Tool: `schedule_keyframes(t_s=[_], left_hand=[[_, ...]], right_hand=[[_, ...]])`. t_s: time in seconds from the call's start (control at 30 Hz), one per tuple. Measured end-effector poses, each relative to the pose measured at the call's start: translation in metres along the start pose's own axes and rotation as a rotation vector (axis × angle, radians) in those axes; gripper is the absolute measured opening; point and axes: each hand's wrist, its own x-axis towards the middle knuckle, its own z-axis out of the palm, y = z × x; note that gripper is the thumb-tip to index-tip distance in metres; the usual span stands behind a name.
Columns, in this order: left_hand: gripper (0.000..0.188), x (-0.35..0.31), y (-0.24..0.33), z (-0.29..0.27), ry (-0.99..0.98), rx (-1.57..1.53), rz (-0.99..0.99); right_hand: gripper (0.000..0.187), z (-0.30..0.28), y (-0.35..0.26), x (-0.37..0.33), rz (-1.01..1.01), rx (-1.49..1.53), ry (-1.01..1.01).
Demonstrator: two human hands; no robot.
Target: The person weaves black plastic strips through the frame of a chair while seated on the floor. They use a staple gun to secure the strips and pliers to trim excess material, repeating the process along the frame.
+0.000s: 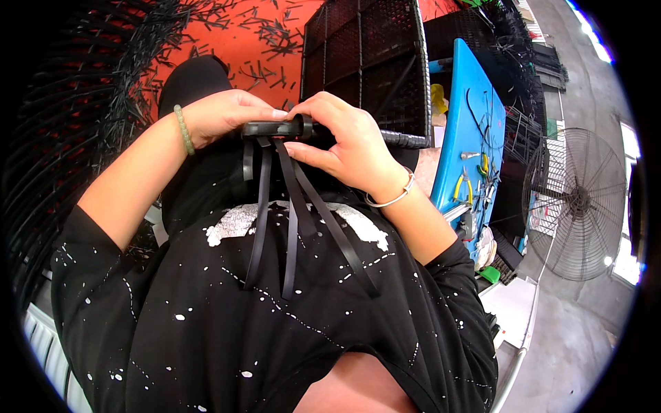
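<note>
Right fingers (pixel 325 108) bracket the black bar (pixel 270 129), left fingers (pixel 261 111) along its edge.

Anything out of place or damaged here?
Mostly clutter: black offcuts lie scattered over the red surface, looking like unswept waste, and pliers lie jumbled with other tools on the blue table. The black strips hanging from the held piece show no obvious damage.

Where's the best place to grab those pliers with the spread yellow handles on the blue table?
Probably take the pliers by both yellow handles, coming with your right hand from your side of the blue table: the handles spread toward you, with the joint farther away.
</note>
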Motion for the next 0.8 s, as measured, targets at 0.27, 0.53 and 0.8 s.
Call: schedule_keyframes(t_s=[0.27, 0.53, 0.8], left_hand=[[0.022, 0.013, -0.006, -0.004, -0.108, -0.107, 0.023], [0.016, 0.039, -0.014, -0.010, 0.081, 0.073, -0.039], [0.024, 0.087, -0.028, -0.014, -0.034, 0.428, 0.083]], right_hand=[[0.038, -0.012, 0.000, -0.006, 0.020, 0.105, -0.041], [0.033, -0.011, -0.001, -0.010, 0.017, 0.078, -0.029], [0.029, -0.005, -0.004, -0.012, 0.053, -0.074, -0.022]])
